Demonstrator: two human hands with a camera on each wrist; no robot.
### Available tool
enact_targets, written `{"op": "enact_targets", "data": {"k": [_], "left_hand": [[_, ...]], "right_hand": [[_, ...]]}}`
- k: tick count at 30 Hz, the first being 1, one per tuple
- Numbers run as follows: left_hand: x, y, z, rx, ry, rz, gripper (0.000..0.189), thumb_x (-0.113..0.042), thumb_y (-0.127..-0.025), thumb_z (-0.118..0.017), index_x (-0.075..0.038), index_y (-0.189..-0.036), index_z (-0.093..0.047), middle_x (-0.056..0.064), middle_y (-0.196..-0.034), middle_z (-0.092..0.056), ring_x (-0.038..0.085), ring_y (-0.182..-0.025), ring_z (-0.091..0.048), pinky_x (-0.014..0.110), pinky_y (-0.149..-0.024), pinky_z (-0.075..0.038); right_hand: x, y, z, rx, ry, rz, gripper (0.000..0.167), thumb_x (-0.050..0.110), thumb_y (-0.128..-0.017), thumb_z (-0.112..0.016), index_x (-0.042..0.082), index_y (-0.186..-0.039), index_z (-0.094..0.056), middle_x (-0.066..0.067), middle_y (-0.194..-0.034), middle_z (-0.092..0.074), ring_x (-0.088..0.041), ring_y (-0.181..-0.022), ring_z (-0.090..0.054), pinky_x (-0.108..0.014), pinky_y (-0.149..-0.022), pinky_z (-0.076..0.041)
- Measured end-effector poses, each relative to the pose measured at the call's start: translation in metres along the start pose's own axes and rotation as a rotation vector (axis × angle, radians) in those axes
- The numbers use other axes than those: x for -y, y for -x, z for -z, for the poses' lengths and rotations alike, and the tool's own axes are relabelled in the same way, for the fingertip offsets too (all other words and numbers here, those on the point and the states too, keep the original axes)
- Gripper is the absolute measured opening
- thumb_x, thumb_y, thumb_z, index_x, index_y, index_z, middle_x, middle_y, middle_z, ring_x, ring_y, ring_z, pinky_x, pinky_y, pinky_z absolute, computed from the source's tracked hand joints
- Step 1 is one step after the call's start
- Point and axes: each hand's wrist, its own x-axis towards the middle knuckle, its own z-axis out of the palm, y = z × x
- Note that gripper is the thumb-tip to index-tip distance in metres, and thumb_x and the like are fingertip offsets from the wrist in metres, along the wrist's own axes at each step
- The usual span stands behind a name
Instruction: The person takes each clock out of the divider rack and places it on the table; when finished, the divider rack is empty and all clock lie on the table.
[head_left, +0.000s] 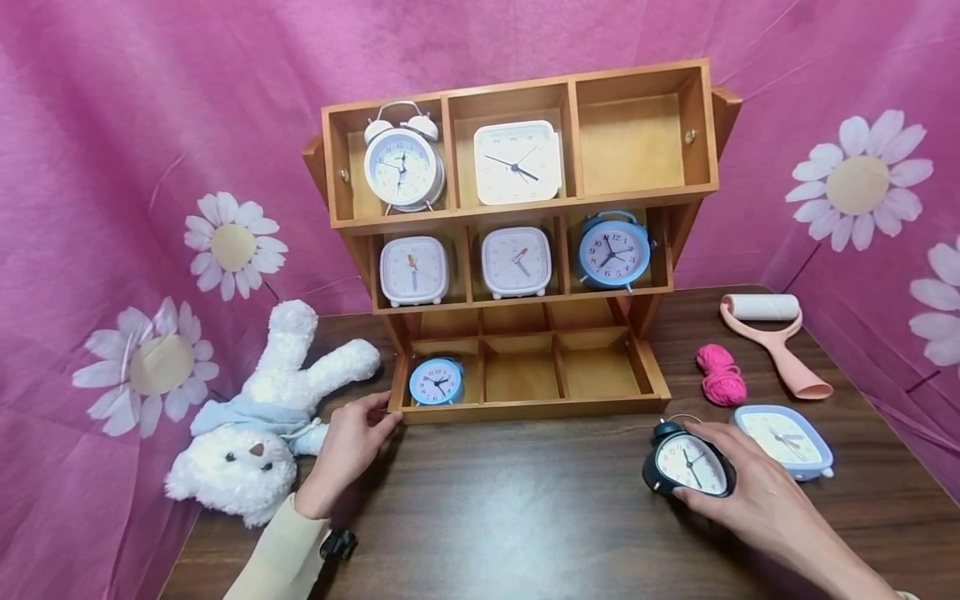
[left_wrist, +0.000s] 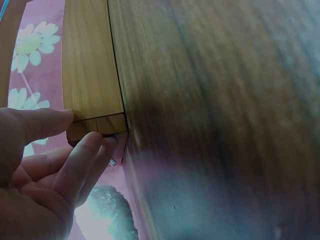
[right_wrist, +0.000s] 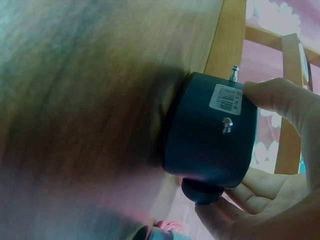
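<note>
My right hand (head_left: 757, 479) grips a dark green twin-bell alarm clock (head_left: 692, 463), its white face turned up and tilted. In the right wrist view, a barcode label and two small metal feet show on the underside of the dark clock (right_wrist: 210, 132), with the thumb at one edge and fingers by a bell. My left hand (head_left: 351, 446) pinches the front left corner of the wooden display shelf (head_left: 525, 408). Seen from the left wrist, thumb and fingertips sit on either side of that wooden corner (left_wrist: 97, 125).
Top row: a white twin-bell clock (head_left: 405, 167) and a square white clock (head_left: 517, 162). Middle row: two white clocks and a blue clock (head_left: 615, 252). Bottom left: a small blue clock (head_left: 437, 382). Around the shelf lie a plush bear (head_left: 240, 467), pink yarn (head_left: 722, 375), lint roller (head_left: 780, 346) and blue-rimmed clock (head_left: 786, 437).
</note>
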Motion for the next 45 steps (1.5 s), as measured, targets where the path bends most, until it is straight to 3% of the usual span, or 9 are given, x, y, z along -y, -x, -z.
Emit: {"op": "enact_targets", "data": {"k": [4, 12, 15, 19, 22, 27, 33, 40, 45], "left_hand": [[0.000, 0.000, 0.000, 0.000, -0.001, 0.007, 0.039, -0.012, -0.102, -0.082, 0.003, -0.137, -0.076, 0.019, -0.110, -0.086, 0.026, -0.097, -0.085, 0.027, -0.076, -0.060], [-0.001, 0.000, 0.000, -0.009, -0.003, -0.006, 0.040, -0.012, -0.101, -0.083, 0.004, -0.137, -0.076, 0.019, -0.109, -0.086, 0.026, -0.097, -0.084, 0.027, -0.076, -0.061], [-0.001, 0.000, 0.000, -0.006, -0.005, -0.003, 0.039, -0.012, -0.101, -0.083, 0.004, -0.137, -0.076, 0.019, -0.109, -0.086, 0.025, -0.096, -0.084, 0.026, -0.075, -0.060], [-0.001, 0.000, 0.000, -0.001, 0.005, 0.001, 0.039, -0.012, -0.102, -0.082, 0.003, -0.137, -0.076, 0.018, -0.109, -0.086, 0.024, -0.094, -0.083, 0.024, -0.073, -0.058], [-0.001, 0.000, 0.001, -0.002, 0.011, -0.002, 0.039, -0.012, -0.102, -0.082, 0.003, -0.137, -0.076, 0.019, -0.110, -0.086, 0.024, -0.094, -0.083, 0.024, -0.073, -0.059], [-0.001, 0.001, 0.001, -0.005, 0.007, -0.002, 0.039, -0.012, -0.102, -0.082, 0.003, -0.137, -0.076, 0.019, -0.111, -0.086, 0.025, -0.096, -0.084, 0.025, -0.075, -0.060], [0.001, 0.000, 0.001, -0.010, 0.000, -0.012, 0.038, -0.012, -0.101, -0.083, 0.003, -0.136, -0.077, 0.019, -0.111, -0.086, 0.025, -0.097, -0.084, 0.027, -0.078, -0.061], [0.002, -0.001, 0.000, -0.012, -0.004, -0.015, 0.037, -0.013, -0.101, -0.083, 0.003, -0.135, -0.078, 0.018, -0.110, -0.086, 0.024, -0.094, -0.084, 0.028, -0.078, -0.061], [0.002, -0.001, 0.000, -0.013, -0.004, -0.016, 0.037, -0.013, -0.101, -0.083, 0.003, -0.135, -0.078, 0.018, -0.108, -0.086, 0.024, -0.093, -0.083, 0.027, -0.076, -0.060]], "right_hand": [[-0.002, -0.001, -0.001, 0.001, -0.007, 0.002, 0.090, 0.027, -0.066, -0.108, 0.020, -0.148, -0.070, -0.010, -0.136, -0.074, 0.012, -0.126, -0.047, -0.010, -0.098, -0.030], [-0.003, -0.004, -0.002, 0.018, 0.007, -0.013, 0.089, 0.030, -0.068, -0.107, 0.019, -0.148, -0.070, -0.009, -0.136, -0.073, 0.009, -0.124, -0.049, -0.018, -0.092, -0.036], [-0.003, -0.006, -0.002, 0.039, 0.012, -0.025, 0.089, 0.031, -0.069, -0.107, 0.019, -0.149, -0.069, -0.010, -0.138, -0.072, -0.008, -0.125, -0.057, -0.022, -0.094, -0.038], [-0.002, -0.007, -0.001, 0.077, 0.013, -0.041, 0.090, 0.031, -0.072, -0.106, 0.018, -0.152, -0.066, -0.014, -0.143, -0.070, -0.036, -0.127, -0.062, -0.042, -0.098, -0.046], [-0.002, -0.007, 0.000, 0.083, 0.013, -0.042, 0.090, 0.030, -0.073, -0.105, 0.018, -0.152, -0.065, -0.016, -0.144, -0.069, -0.042, -0.128, -0.063, -0.050, -0.097, -0.046], [-0.003, -0.006, -0.001, 0.058, 0.025, -0.025, 0.090, 0.031, -0.072, -0.106, 0.019, -0.152, -0.066, -0.014, -0.144, -0.070, -0.038, -0.126, -0.062, -0.032, -0.097, -0.040], [-0.004, -0.005, -0.001, 0.039, 0.010, -0.018, 0.093, 0.031, -0.071, -0.107, 0.018, -0.152, -0.065, -0.014, -0.147, -0.068, -0.034, -0.127, -0.058, -0.026, -0.099, -0.036], [-0.002, -0.010, 0.001, 0.005, -0.009, 0.002, 0.092, 0.027, -0.071, -0.107, 0.015, -0.152, -0.064, -0.016, -0.148, -0.067, -0.033, -0.131, -0.055, -0.002, -0.105, -0.019], [0.004, -0.016, 0.002, 0.002, -0.014, 0.017, 0.090, 0.029, -0.072, -0.107, 0.021, -0.151, -0.066, -0.011, -0.147, -0.069, -0.027, -0.130, -0.057, -0.008, -0.102, -0.028]]}}
